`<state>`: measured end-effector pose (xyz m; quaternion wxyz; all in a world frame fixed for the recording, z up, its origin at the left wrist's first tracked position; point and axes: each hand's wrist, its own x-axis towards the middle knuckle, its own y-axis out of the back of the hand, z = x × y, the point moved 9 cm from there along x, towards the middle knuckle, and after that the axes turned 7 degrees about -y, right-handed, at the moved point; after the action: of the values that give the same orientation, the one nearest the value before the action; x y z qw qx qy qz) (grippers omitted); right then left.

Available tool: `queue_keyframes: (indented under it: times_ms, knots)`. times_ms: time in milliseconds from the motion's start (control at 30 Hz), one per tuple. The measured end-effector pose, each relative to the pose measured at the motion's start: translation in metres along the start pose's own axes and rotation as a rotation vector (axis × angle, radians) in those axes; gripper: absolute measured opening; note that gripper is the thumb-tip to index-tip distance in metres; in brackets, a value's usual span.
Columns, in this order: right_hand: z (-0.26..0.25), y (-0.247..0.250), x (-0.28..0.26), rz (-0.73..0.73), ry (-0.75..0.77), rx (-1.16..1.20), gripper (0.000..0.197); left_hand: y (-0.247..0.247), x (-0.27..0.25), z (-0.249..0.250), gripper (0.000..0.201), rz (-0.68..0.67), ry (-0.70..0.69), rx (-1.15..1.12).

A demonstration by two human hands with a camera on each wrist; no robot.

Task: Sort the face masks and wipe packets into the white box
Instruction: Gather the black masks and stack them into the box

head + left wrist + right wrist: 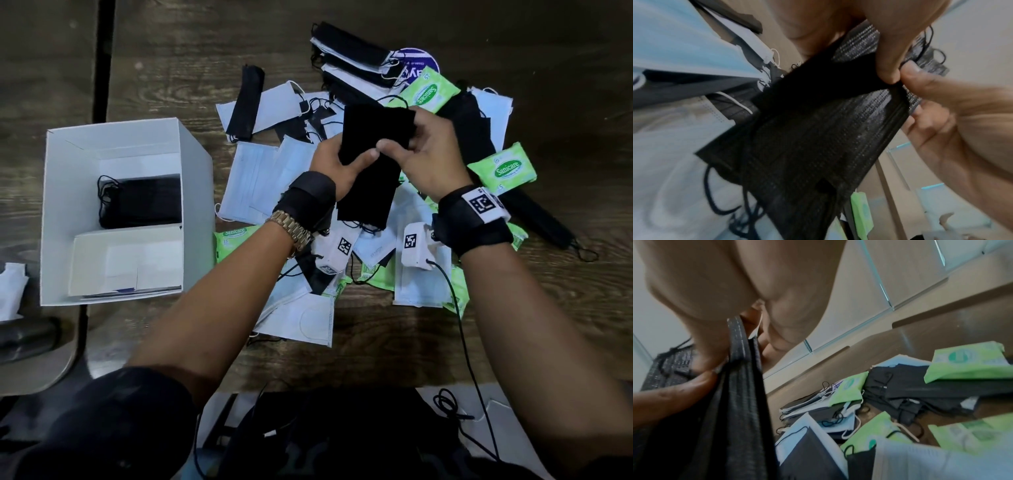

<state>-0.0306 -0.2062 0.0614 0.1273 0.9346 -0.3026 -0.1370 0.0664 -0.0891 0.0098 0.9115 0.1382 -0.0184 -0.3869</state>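
Note:
Both hands hold a black face mask [373, 133] above the pile at mid-table. My left hand [346, 157] grips its lower left part with the thumb on top, and my right hand [404, 137] pinches its right edge. More black mask material hangs below the hands. Up close, the black mask [807, 138] is pinched at its top edge, and the black mask [731, 402] hangs from my right palm. The white box [58, 205] stands open at the left with black masks [144, 202] in its back compartment. Green wipe packets [428, 90] [503, 169] [233, 240] lie in the pile.
White and light-blue masks [253, 181] spread under and around the hands. A stack of black and white masks [349, 54] lies at the back on a purple round sticker [418, 65]. A black cable [459, 325] runs from my right wrist to a dark bag [342, 438] at the near edge.

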Motion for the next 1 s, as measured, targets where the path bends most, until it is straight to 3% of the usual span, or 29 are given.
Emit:
queue_keyframes:
  times_ms: [100,233,300,500,667,767,867,1000]
  knots:
    - [0.004,-0.010,-0.005,-0.035,-0.044,0.138,0.053,0.009,-0.003,-0.005,0.020,0.039,0.023,-0.026]
    - [0.019,-0.020,-0.005,-0.051,-0.103,0.123,0.066,0.023,-0.007,-0.007,0.036,0.079,0.033,-0.080]
    - [0.025,-0.028,-0.006,-0.080,-0.119,0.079,0.063,0.026,-0.009,-0.007,0.044,0.091,0.033,-0.111]
    - [0.041,-0.042,-0.007,-0.130,-0.190,0.032,0.029,0.030,-0.014,-0.011,0.057,0.109,0.029,-0.141]
    - [0.040,-0.034,-0.002,-0.009,-0.180,0.015,0.059,0.037,-0.014,-0.016,0.045,0.178,0.052,-0.116]
    - [0.038,-0.033,-0.003,0.022,-0.191,0.058,0.056,0.040,-0.015,-0.020,0.034,0.189,0.058,-0.119]
    - [0.041,-0.035,-0.005,0.030,-0.206,0.093,0.042,0.041,-0.017,-0.025,0.035,0.208,0.097,-0.195]
    - [0.048,-0.041,-0.004,0.040,-0.249,0.104,0.046,0.045,-0.020,-0.032,0.030,0.242,0.134,-0.137]
